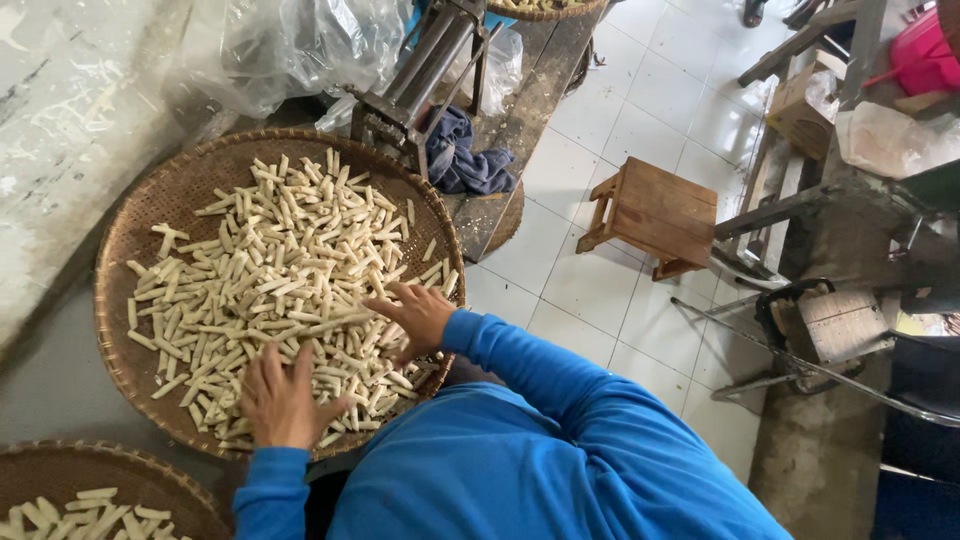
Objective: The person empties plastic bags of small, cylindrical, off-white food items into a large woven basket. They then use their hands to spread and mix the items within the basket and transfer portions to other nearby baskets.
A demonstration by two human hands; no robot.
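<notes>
Woven tray [150,215] bearing pale dough sticks [270,270]; left hand [283,400] and right hand [418,315] are resting flat (fingers spread, gripping nothing).

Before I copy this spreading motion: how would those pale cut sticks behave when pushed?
The pale sticks probably slide and tumble easily, lying loose and criss-crossed on the woven tray. Straight-edged, they look fairly firm, perhaps breakable. Both hands, left and right, press flat.
</notes>
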